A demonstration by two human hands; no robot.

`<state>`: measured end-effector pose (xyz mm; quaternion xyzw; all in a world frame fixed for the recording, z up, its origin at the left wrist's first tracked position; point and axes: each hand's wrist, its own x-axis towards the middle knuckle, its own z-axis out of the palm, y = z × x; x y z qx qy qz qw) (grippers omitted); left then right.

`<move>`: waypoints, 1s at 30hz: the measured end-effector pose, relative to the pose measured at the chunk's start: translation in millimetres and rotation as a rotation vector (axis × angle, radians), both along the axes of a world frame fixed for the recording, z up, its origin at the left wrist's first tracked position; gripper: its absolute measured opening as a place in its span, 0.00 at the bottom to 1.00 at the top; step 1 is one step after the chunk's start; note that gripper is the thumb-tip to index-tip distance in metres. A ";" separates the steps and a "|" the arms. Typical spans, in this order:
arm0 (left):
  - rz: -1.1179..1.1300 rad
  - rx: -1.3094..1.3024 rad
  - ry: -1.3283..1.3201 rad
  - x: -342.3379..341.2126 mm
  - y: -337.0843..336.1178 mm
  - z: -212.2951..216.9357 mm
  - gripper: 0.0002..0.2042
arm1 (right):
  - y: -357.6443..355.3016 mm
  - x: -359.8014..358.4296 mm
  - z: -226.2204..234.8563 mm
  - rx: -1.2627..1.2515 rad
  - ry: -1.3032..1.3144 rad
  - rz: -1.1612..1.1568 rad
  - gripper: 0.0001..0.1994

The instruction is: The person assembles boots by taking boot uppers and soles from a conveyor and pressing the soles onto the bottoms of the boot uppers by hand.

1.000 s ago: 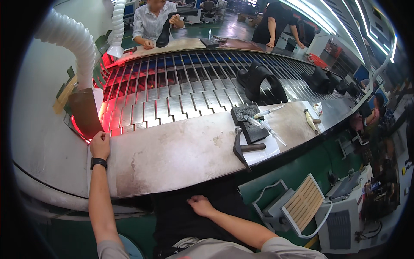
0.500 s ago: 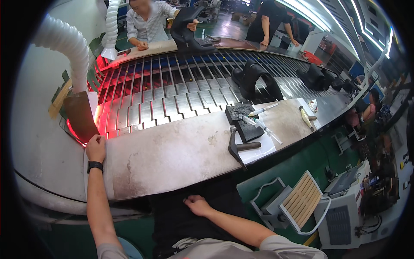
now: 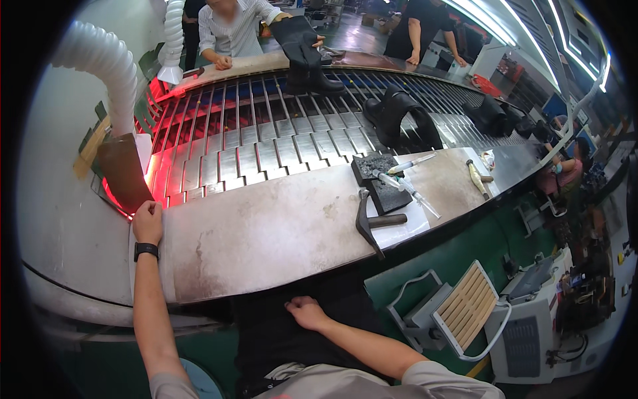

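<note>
My left hand [image 3: 147, 223] is curled into a loose fist, with its wrist on the left end of the worktable ledge [image 3: 266, 233]. Just above the knuckles hangs a brown flap [image 3: 123, 174] at the red-lit machine opening; whether the fingers touch it is unclear. Low on my dark-clothed lap rests my right hand [image 3: 307, 312], its fingers folded in, and nothing shows in them. Nearer the ledge's right part lie a hammer [image 3: 367, 223], a black block [image 3: 389, 194] and several syringes [image 3: 424, 203].
Across the metal-bar conveyor [image 3: 266, 136], a co-worker in a striped shirt holds a black boot [image 3: 302, 56]. Another black boot [image 3: 387, 118] lies on the bars, with more boots [image 3: 488, 116] farther right. A pale-handled hammer [image 3: 476, 179] lies on the ledge. A wooden-slatted stand [image 3: 465, 309] is at right.
The co-worker's boot has shifted right and its shaft now leans the other way, top to the left. My two hands stay almost where they were; the view has shifted slightly.
</note>
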<state>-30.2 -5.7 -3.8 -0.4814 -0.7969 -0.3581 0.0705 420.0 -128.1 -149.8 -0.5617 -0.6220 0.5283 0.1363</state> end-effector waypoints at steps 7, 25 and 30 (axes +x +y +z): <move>-0.002 -0.008 -0.013 5.2 2.0 1.2 0.15 | 2.0 1.0 -2.2 0.004 0.055 0.019 0.21; 0.046 -0.012 -0.002 5.0 -3.8 2.5 0.14 | -0.2 -1.2 -4.9 0.106 0.023 0.007 0.22; 0.048 -0.036 0.015 10.2 -3.5 5.7 0.15 | -3.3 2.3 -6.5 0.117 0.023 0.006 0.22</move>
